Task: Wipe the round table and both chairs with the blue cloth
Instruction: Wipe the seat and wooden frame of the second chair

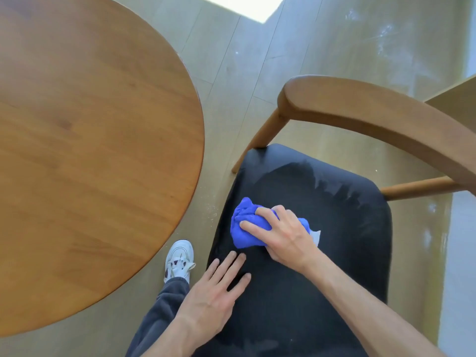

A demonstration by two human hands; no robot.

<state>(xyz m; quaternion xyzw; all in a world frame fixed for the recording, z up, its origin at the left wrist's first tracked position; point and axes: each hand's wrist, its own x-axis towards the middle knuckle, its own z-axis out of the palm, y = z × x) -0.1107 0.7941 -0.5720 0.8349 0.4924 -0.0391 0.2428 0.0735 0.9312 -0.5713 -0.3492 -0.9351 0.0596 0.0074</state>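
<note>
while the round worktop point(90, 150) stands just left of the chair point(322, 253), i see my white shoe point(179, 257) between them. my right hand point(280, 233) grips the bunched blue cloth point(244, 228) on the seat, fingers curled over it; my left hand point(213, 292) rests flat nearby, fingers straight.

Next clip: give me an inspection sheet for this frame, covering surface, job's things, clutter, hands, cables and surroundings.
Surface: dark chair seat with damp streaks near its back.
Job's things: blue cloth bunched on the seat; round table to the left; only one chair visible.
Clutter: nothing seen.
Hands: right hand grips the cloth; left hand rests flat on the seat front.
Cables: nothing seen.
Surroundings: wooden floor with pale specks and smears; curved wooden backrest; white shoe.
</note>
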